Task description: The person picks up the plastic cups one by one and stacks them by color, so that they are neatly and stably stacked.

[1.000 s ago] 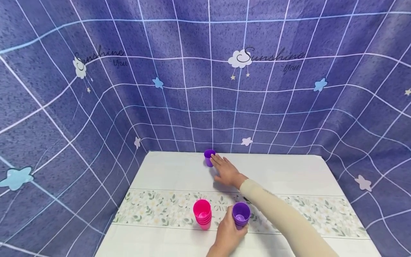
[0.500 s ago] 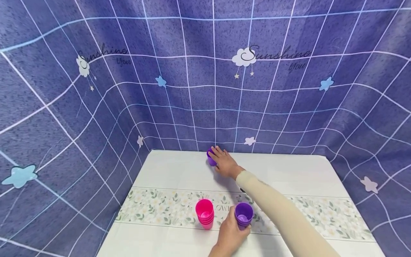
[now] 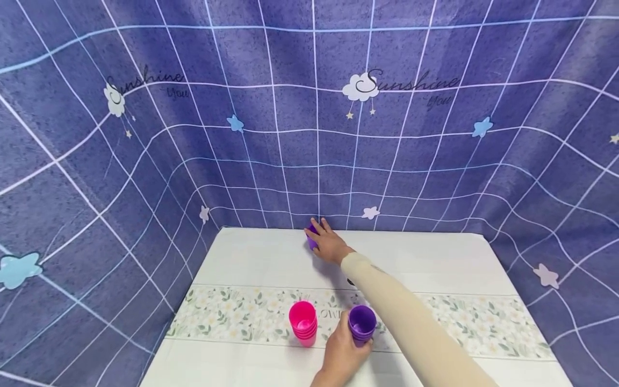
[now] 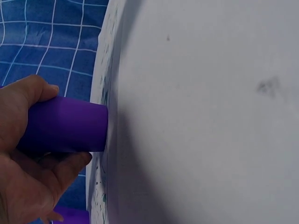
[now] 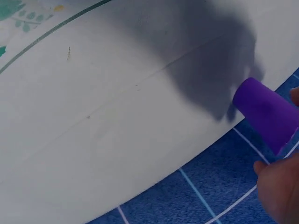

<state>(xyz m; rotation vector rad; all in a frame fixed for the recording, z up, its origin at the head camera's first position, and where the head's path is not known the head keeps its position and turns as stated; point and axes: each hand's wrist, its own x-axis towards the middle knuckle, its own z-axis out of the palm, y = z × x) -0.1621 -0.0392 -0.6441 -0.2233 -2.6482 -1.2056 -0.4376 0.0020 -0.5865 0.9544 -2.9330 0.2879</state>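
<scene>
My left hand (image 3: 340, 348) grips a stack of purple cups (image 3: 362, 322) near the front of the table, thumb on one side and fingers on the other. In the left wrist view the lowest purple cup (image 4: 70, 123) of that stack stands upright on the surface. At the far edge stands a single purple cup (image 3: 311, 243). My right hand (image 3: 330, 244) reaches over it with fingers spread, partly hiding it. In the right wrist view the thumb is apart from this purple cup (image 5: 266, 112), and a fingertip is close to its other side.
A stack of pink cups (image 3: 303, 324) stands left of the purple stack. The white table (image 3: 261, 255) carries a flowered band (image 3: 232, 312) across its middle. Blue gridded cloth (image 3: 290, 161) hangs behind and at both sides.
My right hand has moved left and farther back, from beside the far purple cup to over it. The left hand and both stacks stay in place.
</scene>
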